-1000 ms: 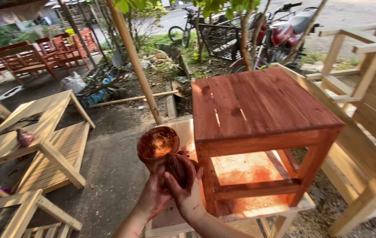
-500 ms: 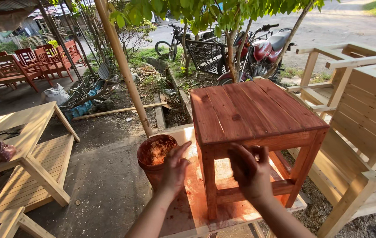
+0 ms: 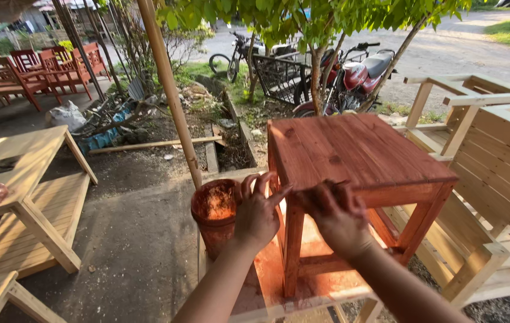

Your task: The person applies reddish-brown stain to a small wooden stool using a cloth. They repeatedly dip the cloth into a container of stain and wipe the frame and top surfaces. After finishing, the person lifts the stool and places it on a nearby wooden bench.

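Note:
A square wooden stool (image 3: 356,149), stained red-brown, stands on a low pale wooden platform (image 3: 303,293) smeared with the same stain. A stain-covered round container (image 3: 212,210) sits on the platform's left end. My left hand (image 3: 258,216) hovers between the container and the stool's front left leg, fingers apart, holding nothing. My right hand (image 3: 339,220) is at the stool's front rail with its fingers curled, back of the hand toward me. A thin dark tip shows above its fingers; what it is stays unclear.
Unfinished pale wooden furniture stands at the left (image 3: 28,197) and right (image 3: 494,179). A bamboo post (image 3: 168,90) rises behind the container. Red chairs (image 3: 40,69) stand at the far left; a motorbike (image 3: 356,75) and a tree (image 3: 318,60) are behind the stool.
Both hands held the container up a second ago. It now rests on the platform, my left hand has come off it, and my right hand has moved to the stool's front rail.

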Demonstrator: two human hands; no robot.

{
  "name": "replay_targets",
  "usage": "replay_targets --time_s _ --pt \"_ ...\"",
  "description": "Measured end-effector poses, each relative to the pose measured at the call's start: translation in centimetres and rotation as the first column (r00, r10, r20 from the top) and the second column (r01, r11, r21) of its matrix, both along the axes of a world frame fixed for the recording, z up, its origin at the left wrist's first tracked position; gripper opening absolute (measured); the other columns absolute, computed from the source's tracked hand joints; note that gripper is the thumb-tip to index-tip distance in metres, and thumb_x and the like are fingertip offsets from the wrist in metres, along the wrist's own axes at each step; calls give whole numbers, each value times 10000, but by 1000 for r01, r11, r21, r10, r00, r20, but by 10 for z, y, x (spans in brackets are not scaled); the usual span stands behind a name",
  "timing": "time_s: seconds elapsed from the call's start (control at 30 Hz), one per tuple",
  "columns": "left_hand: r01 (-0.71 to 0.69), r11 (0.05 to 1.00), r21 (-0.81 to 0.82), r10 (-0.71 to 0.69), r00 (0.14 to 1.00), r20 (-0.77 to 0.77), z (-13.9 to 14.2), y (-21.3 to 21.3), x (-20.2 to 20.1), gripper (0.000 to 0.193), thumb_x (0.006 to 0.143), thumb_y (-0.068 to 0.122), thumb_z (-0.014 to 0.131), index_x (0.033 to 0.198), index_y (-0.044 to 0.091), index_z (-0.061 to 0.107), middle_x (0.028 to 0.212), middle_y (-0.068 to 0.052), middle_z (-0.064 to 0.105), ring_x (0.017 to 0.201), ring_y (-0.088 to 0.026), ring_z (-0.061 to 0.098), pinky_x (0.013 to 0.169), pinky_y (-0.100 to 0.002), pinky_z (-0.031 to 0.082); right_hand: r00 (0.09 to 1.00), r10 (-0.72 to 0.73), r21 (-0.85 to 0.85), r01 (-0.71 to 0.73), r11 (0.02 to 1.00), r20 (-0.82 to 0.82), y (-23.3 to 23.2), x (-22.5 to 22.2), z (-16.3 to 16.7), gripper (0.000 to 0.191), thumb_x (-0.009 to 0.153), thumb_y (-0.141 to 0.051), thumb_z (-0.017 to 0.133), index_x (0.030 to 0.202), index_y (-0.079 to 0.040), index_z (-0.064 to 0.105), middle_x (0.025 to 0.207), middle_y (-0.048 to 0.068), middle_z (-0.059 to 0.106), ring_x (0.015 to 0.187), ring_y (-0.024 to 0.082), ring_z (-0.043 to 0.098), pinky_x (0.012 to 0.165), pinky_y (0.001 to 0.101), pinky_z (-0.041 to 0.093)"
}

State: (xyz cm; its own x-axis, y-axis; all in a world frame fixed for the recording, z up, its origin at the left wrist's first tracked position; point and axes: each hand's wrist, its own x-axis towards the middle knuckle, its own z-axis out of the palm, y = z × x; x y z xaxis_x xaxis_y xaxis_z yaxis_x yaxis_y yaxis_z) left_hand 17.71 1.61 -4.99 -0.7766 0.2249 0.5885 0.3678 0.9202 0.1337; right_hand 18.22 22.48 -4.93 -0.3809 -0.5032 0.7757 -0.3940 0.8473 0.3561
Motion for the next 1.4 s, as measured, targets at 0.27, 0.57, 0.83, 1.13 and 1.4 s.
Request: replay_targets --time_s 0.27,0.57,0.83,1.13,1.4 --pt "72 994 87 -68 997 -41 -6 3 -5 757 778 -76 579 1418 327 605 1523 -82 439 1467 -369 251 1198 -515 223 983 33 -48 -42 998 -180 7 -1 10 392 940 -333 685 1302 -482 672 1203 -123 558 1116 163 514 1098 568 552" --pt "46 998 48 -43 997 -66 -2 2 -7 743 737 -66 618 1384 299 637 1476 -98 448 1421 -350 293 1174 -564 196 930 -293 -4 301 954 221 34 -5 21 484 822 -452 695 1283 -577 620 1344 -7 551 1113 281 491 793 425 596" --pt "62 989 133 -38 983 -178 -11 11 9 723 731 -54 598 1401 218 619 1394 -112 515 1370 -365 360 1173 -522 283 991 107 -112 -98 989 75 -4 8 -6 491 868 -244 708 1329 -407 666 1253 -24 601 1160 284 542 850 441 576" --pt "290 957 -6 -274 896 -349 -80 46 41 561 902 56 592 1448 185 565 1366 -119 536 1315 -311 473 1073 -493 347 742 -291 -288 544 788 604 125 11 -127 380 961 -530 482 1268 -368 635 1322 33 570 1236 310 546 685 471 648" --pt "356 918 -177 -243 855 458 -154 125 26 649 788 101 625 1413 17 473 1521 -205 414 1418 -447 293 1100 -606 195 442 -265 -248 805 539 857 183 9 -194 429 971 -578 484 1336 -411 634 1296 55 581 1219 313 588 941 473 583"
